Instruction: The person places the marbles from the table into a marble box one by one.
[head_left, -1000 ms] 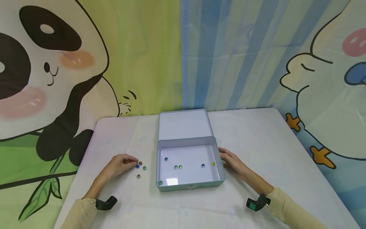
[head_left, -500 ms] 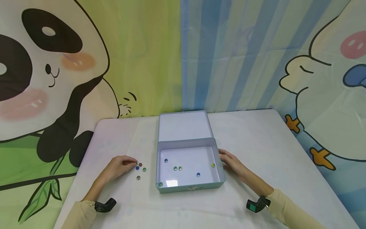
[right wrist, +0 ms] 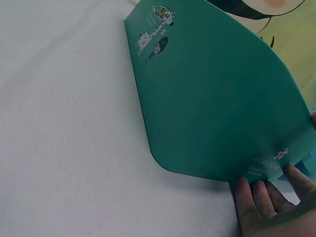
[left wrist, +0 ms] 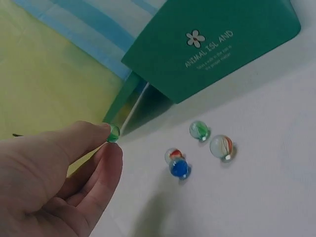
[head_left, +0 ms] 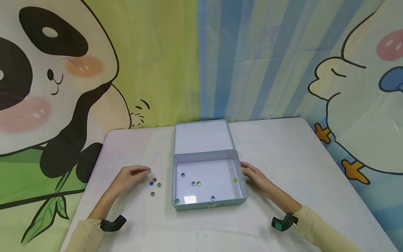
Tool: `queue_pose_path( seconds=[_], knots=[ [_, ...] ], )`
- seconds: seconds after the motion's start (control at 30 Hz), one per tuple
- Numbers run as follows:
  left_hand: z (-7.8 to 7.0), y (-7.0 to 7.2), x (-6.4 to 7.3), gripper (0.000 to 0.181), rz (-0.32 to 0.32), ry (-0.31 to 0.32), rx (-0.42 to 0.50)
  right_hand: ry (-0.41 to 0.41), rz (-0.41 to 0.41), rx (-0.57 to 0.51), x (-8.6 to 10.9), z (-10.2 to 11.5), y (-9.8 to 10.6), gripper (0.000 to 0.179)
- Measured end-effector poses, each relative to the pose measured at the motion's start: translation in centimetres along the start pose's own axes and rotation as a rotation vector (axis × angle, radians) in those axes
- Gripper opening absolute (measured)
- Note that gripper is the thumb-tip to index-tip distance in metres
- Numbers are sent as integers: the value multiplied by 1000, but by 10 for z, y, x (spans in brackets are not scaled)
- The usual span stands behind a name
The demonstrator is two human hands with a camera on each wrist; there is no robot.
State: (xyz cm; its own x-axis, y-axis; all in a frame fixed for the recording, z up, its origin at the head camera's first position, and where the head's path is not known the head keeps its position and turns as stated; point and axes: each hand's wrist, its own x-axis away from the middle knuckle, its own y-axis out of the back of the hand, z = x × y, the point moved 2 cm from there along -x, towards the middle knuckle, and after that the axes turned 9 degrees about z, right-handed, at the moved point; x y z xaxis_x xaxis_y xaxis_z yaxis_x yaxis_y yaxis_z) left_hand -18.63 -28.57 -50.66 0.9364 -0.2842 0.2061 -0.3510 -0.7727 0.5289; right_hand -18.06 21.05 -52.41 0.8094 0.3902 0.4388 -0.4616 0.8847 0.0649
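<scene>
Thumb and fingertips of my left hand [head_left: 130, 176] pinch a green marble [left wrist: 114, 133], raised beside the box in the left wrist view. Close by on the table lie a blue marble [left wrist: 178, 168], a red-and-clear one [left wrist: 173, 155], a green-swirled one [left wrist: 199, 130] and a clear one with orange streaks [left wrist: 221, 146]. My right hand [head_left: 258, 179] rests its fingertips against the right wall of a green tin box [head_left: 210, 205]. Inside that box are several marbles, among them a yellow one [head_left: 234, 180] and a light blue one [head_left: 212, 198] near the front wall.
The box's lid [head_left: 204, 137] is tipped back behind it. Everything rests on a white-covered table [head_left: 277, 147]. A cartoon-printed cloth [head_left: 157, 63] hangs along the back and sides.
My left hand has lifted slightly away from the loose marbles, with the green marble in its fingertips. Inside the box, a light blue marble has rolled toward the front wall. My right hand stays put.
</scene>
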Motion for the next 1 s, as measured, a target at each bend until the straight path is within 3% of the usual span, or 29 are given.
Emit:
queue_pose_path(
  seconds=[0.23, 0.37, 0.47, 0.63, 0.73, 0.9, 1.0],
  knots=[
    [-40, -6, -2, 38, 79, -49, 57, -3, 15, -20, 0, -2, -3, 66],
    [-68, -13, -13, 34, 136, -99, 6, 12, 30, -14, 0, -1, -2, 68],
    [-91, -21, -26, 28, 193, -178, -53, 15, 19, -6, 0, 0, 0, 68],
    [-128, -42, -49, 20, 302, -330, -140, 7, 4, 2, 1, 2, 4, 67],
    [-143, -57, -62, 19, 365, -388, -177, 5, 9, 2, 0, 2, 4, 67],
    [-164, -84, -85, 17, 475, -445, -214, -2, 3, -4, -1, 1, 3, 68],
    [-176, -99, -95, 17, 539, -449, -245, 0, 2, -12, -1, 1, 2, 68]
  ],
)
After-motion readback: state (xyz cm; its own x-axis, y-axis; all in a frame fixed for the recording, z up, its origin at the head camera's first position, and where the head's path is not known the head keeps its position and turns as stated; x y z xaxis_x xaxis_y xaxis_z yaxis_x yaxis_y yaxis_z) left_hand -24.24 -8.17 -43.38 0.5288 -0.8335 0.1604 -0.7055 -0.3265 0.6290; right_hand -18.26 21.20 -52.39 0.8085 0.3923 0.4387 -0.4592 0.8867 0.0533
